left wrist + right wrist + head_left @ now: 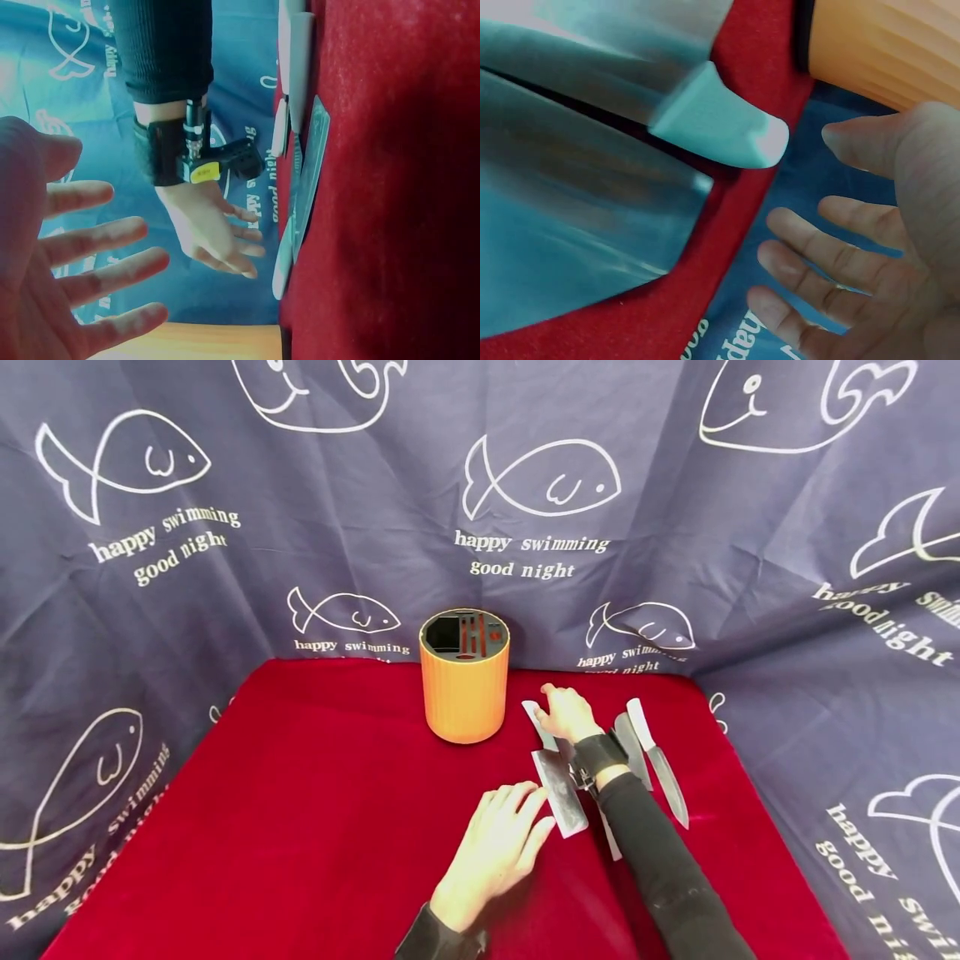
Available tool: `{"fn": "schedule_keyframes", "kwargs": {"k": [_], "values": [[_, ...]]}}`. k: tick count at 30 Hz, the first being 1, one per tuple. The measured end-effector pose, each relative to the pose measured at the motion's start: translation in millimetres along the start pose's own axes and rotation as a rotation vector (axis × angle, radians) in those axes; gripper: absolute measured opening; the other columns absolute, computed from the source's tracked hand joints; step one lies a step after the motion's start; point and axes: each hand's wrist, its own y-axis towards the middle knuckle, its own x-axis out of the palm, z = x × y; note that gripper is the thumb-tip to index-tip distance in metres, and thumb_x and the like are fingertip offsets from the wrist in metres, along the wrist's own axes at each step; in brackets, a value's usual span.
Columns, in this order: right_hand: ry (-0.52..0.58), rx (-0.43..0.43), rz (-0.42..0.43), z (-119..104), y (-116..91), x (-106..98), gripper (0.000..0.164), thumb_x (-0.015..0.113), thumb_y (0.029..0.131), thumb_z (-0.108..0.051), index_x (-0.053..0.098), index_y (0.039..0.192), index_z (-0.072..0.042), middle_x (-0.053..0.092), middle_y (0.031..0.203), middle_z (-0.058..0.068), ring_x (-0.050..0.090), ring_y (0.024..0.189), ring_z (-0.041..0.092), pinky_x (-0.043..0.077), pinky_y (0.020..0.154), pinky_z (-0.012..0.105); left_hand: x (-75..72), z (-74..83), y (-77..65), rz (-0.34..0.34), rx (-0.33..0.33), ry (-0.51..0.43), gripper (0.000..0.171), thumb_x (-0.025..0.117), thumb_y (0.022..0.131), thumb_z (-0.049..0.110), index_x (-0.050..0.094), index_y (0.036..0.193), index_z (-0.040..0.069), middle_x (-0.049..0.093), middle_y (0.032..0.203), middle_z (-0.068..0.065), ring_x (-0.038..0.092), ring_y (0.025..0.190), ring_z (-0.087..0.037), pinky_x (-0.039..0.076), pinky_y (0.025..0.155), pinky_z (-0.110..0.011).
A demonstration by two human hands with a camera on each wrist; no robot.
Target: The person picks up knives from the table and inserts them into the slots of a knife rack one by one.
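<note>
Several knives lie on the red cloth under and beside my right arm. In the head view my left hand (495, 839) is by a wide cleaver blade (561, 797), its fingers loosely extended. The left wrist view shows those fingers (112, 266) spread, holding nothing. My right hand (570, 714) hovers beyond the blades, near a pale knife handle (539, 725). In the right wrist view its fingers (832, 262) are apart and grip nothing. Another wide blade (577, 210) lies beside that handle. Right of my forearm lies a white-handled knife (667, 785).
An orange ribbed knife block (465, 702) with a dark slotted top stands upright at the back of the table. Another pale handle (611, 837) is partly hidden by my right forearm. Dark blue fish-printed fabric (536, 610) hangs behind and at both sides of the red cloth (315, 793).
</note>
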Motion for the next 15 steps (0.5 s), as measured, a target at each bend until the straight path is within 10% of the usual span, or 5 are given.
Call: {"fn": "schedule_keyframes", "kwargs": {"k": [15], "values": [[-0.014,0.041,-0.069,3.8,3.0,13.4,0.029,0.072,0.089,-0.029,0.067,0.097,-0.002,0.073,0.1,0.022,0.069,0.093,0.04,0.057,0.08,0.055,5.5,5.3,-3.4,0.015,0.067,0.016,0.031,0.054,0.102,0.039,0.063,0.125,0.021,0.065,0.121,0.003,0.062,0.107,-0.016,0.052,0.09,-0.034]]}}
